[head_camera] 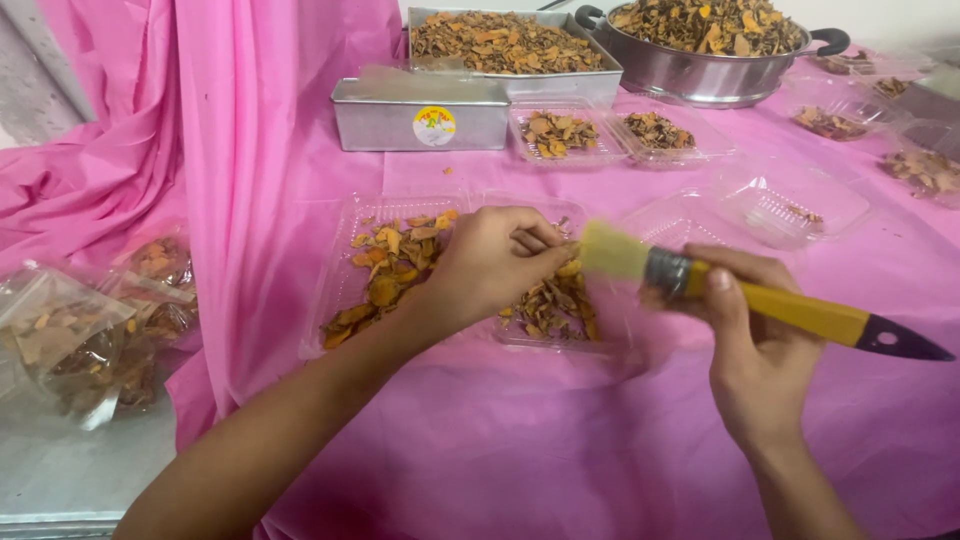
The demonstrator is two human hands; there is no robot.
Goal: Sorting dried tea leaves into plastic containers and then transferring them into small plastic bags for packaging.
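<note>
Bristles of yellow-handled brush (760,300) in right hand (755,350) look blurred.

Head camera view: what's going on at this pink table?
A person's right hand holds a yellow-handled paintbrush with pale bristles, blurred with motion. The left hand pinches a dried orange slice against the bristles, above a clear plastic clamshell tray of dried orange-brown slices. More filled trays and a steel pot sit behind on the pink tablecloth.

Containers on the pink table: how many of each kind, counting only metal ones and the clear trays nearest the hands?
Rectangular metal tins: 2
Round metal pot: 1
Clear plastic trays with dried slices, under the left hand: 2
Total: 5
</note>
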